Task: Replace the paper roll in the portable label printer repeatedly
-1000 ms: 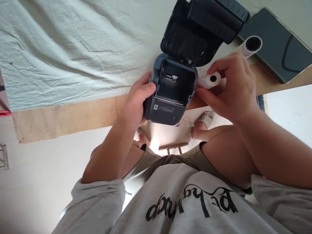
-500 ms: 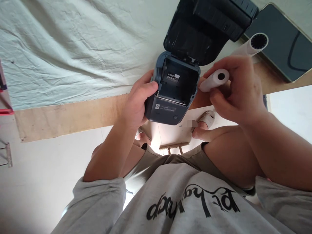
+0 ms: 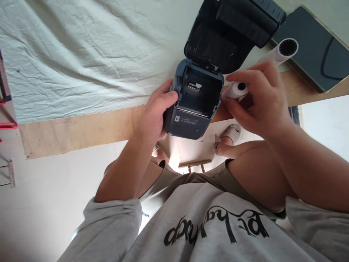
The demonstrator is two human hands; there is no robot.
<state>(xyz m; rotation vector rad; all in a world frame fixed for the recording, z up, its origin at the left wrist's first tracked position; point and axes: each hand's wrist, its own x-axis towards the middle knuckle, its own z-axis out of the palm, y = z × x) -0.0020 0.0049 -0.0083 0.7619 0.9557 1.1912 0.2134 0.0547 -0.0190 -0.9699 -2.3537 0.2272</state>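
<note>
My left hand (image 3: 156, 111) grips the left side of a dark label printer (image 3: 183, 122), thumb on its edge. The printer's black lid (image 3: 215, 40) is swung up, and its bay (image 3: 200, 85) shows a printed sticker with no roll inside. Close beside the printer's right side, my right hand (image 3: 261, 98) holds a small white paper roll (image 3: 233, 90) between thumb and fingers. The roll's dark core hole faces me; its far part is hidden by the fingers. Behind my right hand lies a second white roll (image 3: 275, 52) with a wider dark core.
A phone or tablet (image 3: 311, 51) with a dark screen lies at the table's right edge. A pale wrinkled cloth (image 3: 81, 62) covers the table, leaving a wooden edge strip (image 3: 81, 131) bare. Red-edged items (image 3: 8, 125) stand at the far left. My legs are below.
My right hand has moved slightly left with the small paper roll, which has turned and sits nearer the printer. The printer and my left hand have barely shifted.
</note>
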